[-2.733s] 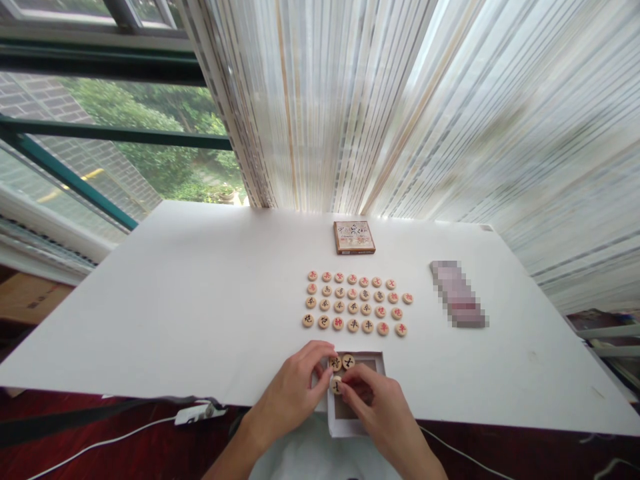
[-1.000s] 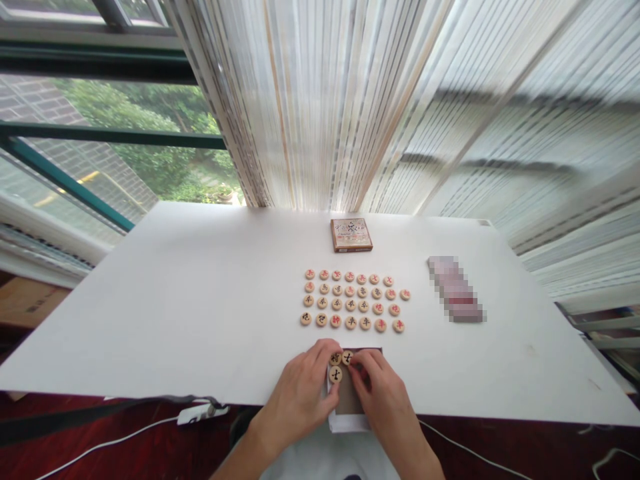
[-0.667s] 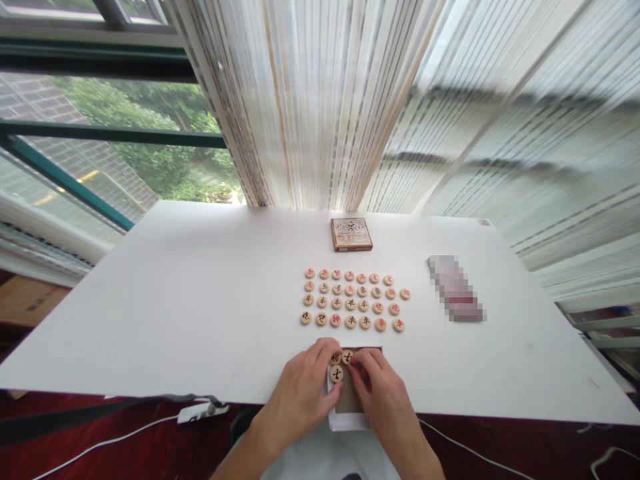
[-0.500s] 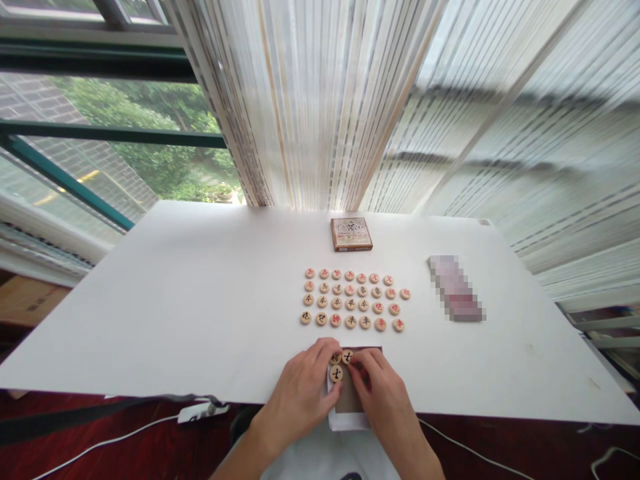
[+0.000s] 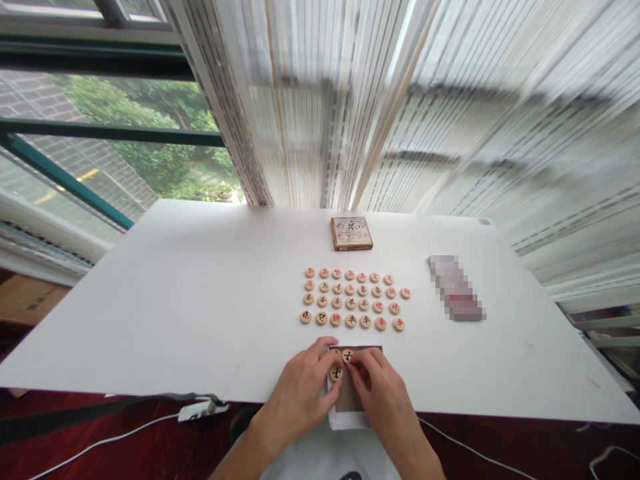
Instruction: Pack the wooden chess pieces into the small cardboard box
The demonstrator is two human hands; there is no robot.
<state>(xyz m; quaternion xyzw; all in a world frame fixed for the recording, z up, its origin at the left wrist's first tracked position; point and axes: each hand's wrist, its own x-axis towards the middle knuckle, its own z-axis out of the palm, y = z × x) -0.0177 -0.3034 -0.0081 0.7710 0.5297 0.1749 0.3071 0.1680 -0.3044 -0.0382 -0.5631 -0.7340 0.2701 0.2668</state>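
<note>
Both hands are at an open shallow box (image 5: 347,420) by the table's front edge. Inside its far left corner are round wooden Chinese chess pieces with black characters. My left hand (image 5: 305,380) has its thumb and index finger around the lower chess piece (image 5: 336,373), and the index finger partly covers another piece behind it. The fingertips of my right hand (image 5: 383,383) are closed on the right edge of the upper chess piece (image 5: 347,356). The remaining fingers of the right hand are curled under and partly hidden.
Several rows of red and black chess pieces (image 5: 351,303) lie beyond the box on the white table (image 5: 190,300). Farther back is a printed chess box (image 5: 352,233). A pixelated flat object (image 5: 457,290) lies at right. A power strip (image 5: 203,411) hangs below the front edge.
My left index finger has moved down and inward over the corner chess piece, covering more of its character. My right hand has barely moved.
</note>
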